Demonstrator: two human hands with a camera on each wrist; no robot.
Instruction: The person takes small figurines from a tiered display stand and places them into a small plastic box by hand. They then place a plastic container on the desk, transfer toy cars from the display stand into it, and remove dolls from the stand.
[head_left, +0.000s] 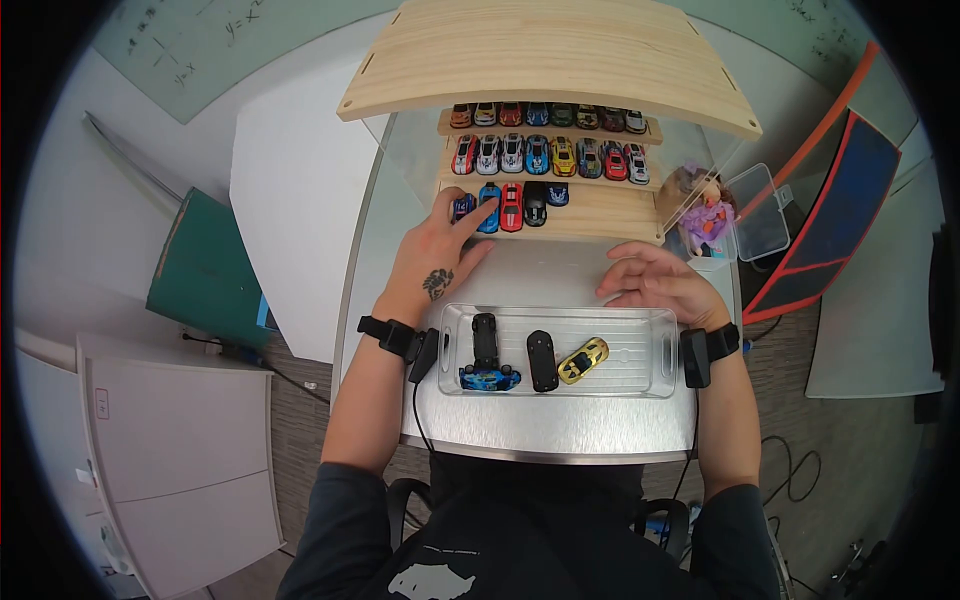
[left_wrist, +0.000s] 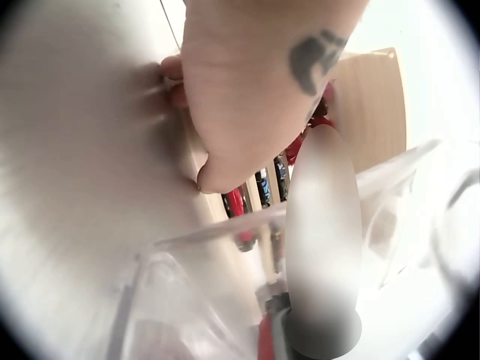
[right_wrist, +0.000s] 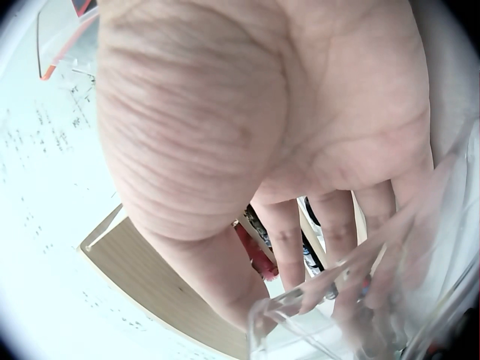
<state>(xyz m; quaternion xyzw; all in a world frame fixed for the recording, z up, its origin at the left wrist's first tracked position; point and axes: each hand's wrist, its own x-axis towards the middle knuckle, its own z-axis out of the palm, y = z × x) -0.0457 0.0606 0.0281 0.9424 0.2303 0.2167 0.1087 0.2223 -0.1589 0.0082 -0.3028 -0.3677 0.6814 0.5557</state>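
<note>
My left hand [head_left: 432,258] reaches to the left end of the lowest step of a wooden display shelf [head_left: 600,212]. Its index finger lies over a light blue toy car [head_left: 489,222], and another finger is beside a dark blue toy car [head_left: 462,207]. To the right stand a red toy car [head_left: 512,207], a black toy car [head_left: 535,204] and a smaller blue car [head_left: 558,194]. My right hand [head_left: 655,277] hovers behind the clear tray [head_left: 640,345], palm inward, fingers loosely bent and holding nothing. In the right wrist view, the palm [right_wrist: 262,112] and spread fingers show.
In the tray lie an overturned black car [head_left: 485,340], a blue car [head_left: 490,379] on its side, another black car [head_left: 542,361] and a yellow car [head_left: 583,360]. The upper steps hold rows of cars under a wooden top [head_left: 540,50]. A doll [head_left: 708,215] sits in a clear box at right.
</note>
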